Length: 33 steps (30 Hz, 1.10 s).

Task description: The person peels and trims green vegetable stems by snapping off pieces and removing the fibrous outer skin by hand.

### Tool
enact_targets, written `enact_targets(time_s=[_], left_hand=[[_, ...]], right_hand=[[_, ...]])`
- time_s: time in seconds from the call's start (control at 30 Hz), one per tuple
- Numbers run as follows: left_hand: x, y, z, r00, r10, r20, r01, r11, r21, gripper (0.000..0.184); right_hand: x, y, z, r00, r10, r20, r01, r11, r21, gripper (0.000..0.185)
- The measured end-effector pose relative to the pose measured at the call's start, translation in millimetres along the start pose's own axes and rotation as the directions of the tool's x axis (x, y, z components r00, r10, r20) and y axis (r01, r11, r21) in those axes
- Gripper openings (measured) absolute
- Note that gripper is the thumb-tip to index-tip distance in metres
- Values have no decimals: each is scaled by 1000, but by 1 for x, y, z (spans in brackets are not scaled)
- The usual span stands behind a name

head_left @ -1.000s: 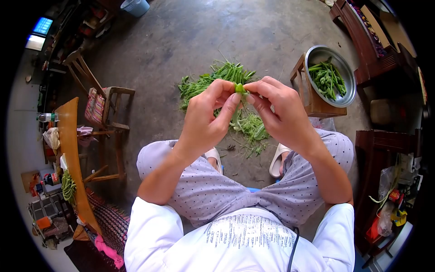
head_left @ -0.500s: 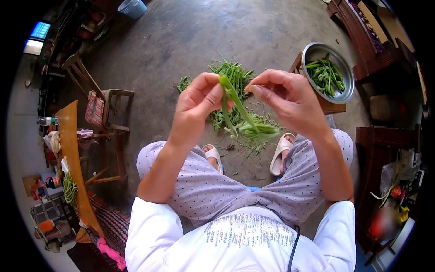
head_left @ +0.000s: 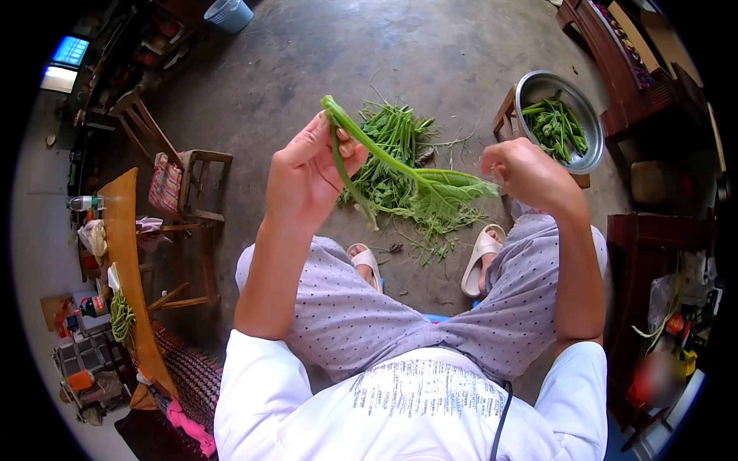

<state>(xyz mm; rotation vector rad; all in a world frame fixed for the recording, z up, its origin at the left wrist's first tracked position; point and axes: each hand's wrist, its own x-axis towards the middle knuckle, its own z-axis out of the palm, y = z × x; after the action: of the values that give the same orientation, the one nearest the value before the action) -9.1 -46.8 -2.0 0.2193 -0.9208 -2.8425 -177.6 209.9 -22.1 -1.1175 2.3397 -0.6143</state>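
My left hand (head_left: pixel 307 169) pinches a green leafy vine shoot (head_left: pixel 377 150) near its thick cut end. Its broad, folded leaf (head_left: pixel 447 196) stretches out to the right, and a second thinner stalk hangs down from the same end. Close to the leaf's tip is my right hand (head_left: pixel 532 175), its fingers curled together; whether a thin strand sits between them is hard to see. Beneath the shoot, a pile of green stems and leaves (head_left: pixel 390 131) lies on the floor between my feet.
A metal basin (head_left: pixel 597 154) with trimmed greens (head_left: pixel 552 127) rests on a small wooden stool (head_left: pixel 505 115) at right. To the left stand a wooden chair (head_left: pixel 204 156) and a table (head_left: pixel 123 230). A blue bucket (head_left: pixel 228 14) is farther off on the concrete floor.
My left hand has moved left and turned, carrying the shoot's end with it. My right hand has shifted right and down, and the shoot now spreads sideways with its leaf more open.
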Motion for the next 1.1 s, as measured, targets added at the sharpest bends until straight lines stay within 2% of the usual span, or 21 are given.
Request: enact_targets(time_s=[0.03,0.07,0.13,0.17,0.23,0.3,0.37,0.4,0.43,0.47,0.53,0.57,0.6,0.63,0.7,0.73,0.8,0.83,0.93,1.07,1.1], left_hand=[[0,2,-1,1000,10,-18,-11,999,-40,25],[-1,4,-3,1000,10,-16,-10,999,-39,25],[-3,11,-8,998,63,1,-63,995,-76,26],[-4,15,-11,998,64,5,-63,995,-75,26],[-6,23,-15,995,88,45,-82,989,-120,26],[-10,29,-16,995,95,42,-88,985,-148,26],[-12,32,-17,994,103,37,-95,979,-180,25],[-13,32,-18,994,105,37,-98,983,-157,24],[-14,31,-18,994,107,35,-102,986,-134,23],[-16,31,-16,993,116,30,-111,985,-135,23],[-17,25,-7,988,152,18,-153,983,101,21],[-18,21,-7,987,157,14,-158,983,98,21],[-18,17,-6,989,151,-8,-146,965,220,20],[-18,12,-3,989,146,-29,-127,933,338,20],[-18,-2,9,982,172,-80,-126,907,403,20],[-17,-8,12,980,184,-76,-126,870,476,19],[-16,-19,20,978,205,-46,-143,812,566,16],[-16,-24,21,979,200,-46,-140,814,565,16],[-16,-35,17,964,264,40,-202,623,756,15],[-16,-41,19,949,304,86,-240,516,822,14],[-15,-42,20,949,302,86,-238,516,823,14]], right_hand=[[2,7,4,994,80,69,-72,991,-111,23],[4,13,9,995,80,66,-72,991,-111,23],[12,26,23,971,171,169,-109,939,-326,19],[17,33,32,971,171,165,-110,939,-327,19],[27,45,53,942,261,210,-143,880,-453,19],[31,60,71,940,268,212,-153,884,-441,19],[34,70,83,898,227,377,-62,913,-403,22],[29,74,87,907,199,370,-93,954,-286,26],[27,65,85,908,192,372,-84,954,-289,26],[26,49,79,941,144,307,-42,948,-317,29],[27,25,67,965,88,247,4,937,-349,33],[28,16,62,996,-73,51,77,993,-94,25],[28,7,57,968,-172,-181,200,969,148,21],[28,-8,51,969,-173,-179,200,969,146,21],[24,-41,43,865,-309,-395,460,804,377,28],[20,-56,43,867,-306,-394,456,806,377,28],[13,-79,45,842,-305,-446,532,609,588,33],[10,-85,46,843,-300,-446,529,611,589,33],[6,-90,45,858,-271,-436,501,625,599,32],[5,-91,47,872,-234,-430,466,665,584,28],[4,-92,47,839,-240,-488,490,722,488,27]])
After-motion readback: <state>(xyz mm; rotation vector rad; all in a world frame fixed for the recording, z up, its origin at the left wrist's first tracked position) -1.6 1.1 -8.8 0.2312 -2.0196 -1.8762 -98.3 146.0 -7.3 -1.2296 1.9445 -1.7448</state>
